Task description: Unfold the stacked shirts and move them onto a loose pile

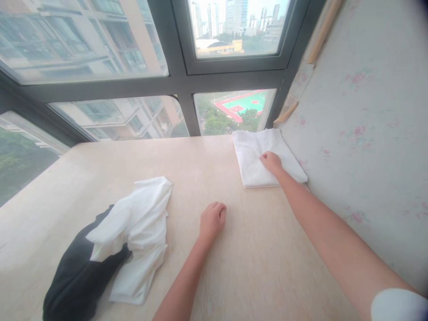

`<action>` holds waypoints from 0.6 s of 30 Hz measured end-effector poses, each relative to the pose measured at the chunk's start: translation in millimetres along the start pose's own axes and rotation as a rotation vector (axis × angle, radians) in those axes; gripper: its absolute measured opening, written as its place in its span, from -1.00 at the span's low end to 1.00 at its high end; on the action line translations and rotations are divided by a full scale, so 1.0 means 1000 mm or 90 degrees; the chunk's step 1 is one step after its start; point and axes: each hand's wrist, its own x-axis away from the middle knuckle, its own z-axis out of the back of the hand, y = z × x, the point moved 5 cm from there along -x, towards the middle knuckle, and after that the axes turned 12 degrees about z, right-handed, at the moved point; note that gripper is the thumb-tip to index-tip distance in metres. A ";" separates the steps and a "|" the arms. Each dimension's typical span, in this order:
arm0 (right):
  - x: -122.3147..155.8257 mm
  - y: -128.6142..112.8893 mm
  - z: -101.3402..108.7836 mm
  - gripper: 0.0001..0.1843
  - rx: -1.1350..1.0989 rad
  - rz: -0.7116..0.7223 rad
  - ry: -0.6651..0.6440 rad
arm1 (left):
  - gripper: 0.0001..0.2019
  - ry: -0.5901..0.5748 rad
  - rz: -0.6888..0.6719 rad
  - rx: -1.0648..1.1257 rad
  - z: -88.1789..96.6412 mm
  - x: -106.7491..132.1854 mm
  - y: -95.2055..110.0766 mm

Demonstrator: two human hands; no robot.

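A folded white cloth (252, 167), maybe a garment, lies flat at the back right of the wide window sill, against the wall. On top of it is my right hand (272, 163), its fingers pinched together at the fabric near the middle. My left hand (213, 219) rests on the bare sill in front of the cloth, fingers curled in, and I see nothing in it. To its left lies a crumpled white garment (147, 218), partly over a crumpled black garment (80, 272).
The pale marble-like sill (197, 165) runs up to dark window frames (133, 89) at the back and left. A flowered wallpaper wall (364, 111) closes off the right side, its covering torn beside the window. Buildings, trees and a sports court show through the glass.
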 end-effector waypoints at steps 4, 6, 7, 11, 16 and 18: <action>-0.001 0.002 0.001 -0.84 -0.031 -0.034 0.001 | -0.78 -0.001 0.001 -0.003 -0.001 -0.001 0.000; 0.002 0.003 0.005 -0.82 -0.059 -0.037 0.008 | -0.77 -0.001 0.002 -0.002 -0.001 -0.001 0.000; 0.003 0.003 0.007 -0.82 -0.075 -0.035 0.011 | -0.77 -0.001 0.003 -0.001 -0.001 -0.001 0.000; 0.011 -0.002 0.020 -0.78 -0.140 -0.015 0.022 | -0.77 -0.002 0.006 0.001 0.000 -0.001 -0.001; 0.046 -0.025 0.052 -0.75 -0.192 0.019 0.075 | -0.77 -0.002 0.012 0.008 -0.001 -0.002 -0.003; 0.082 -0.044 0.068 -0.73 -0.219 0.067 0.113 | -0.77 -0.002 0.014 0.013 -0.002 -0.002 -0.004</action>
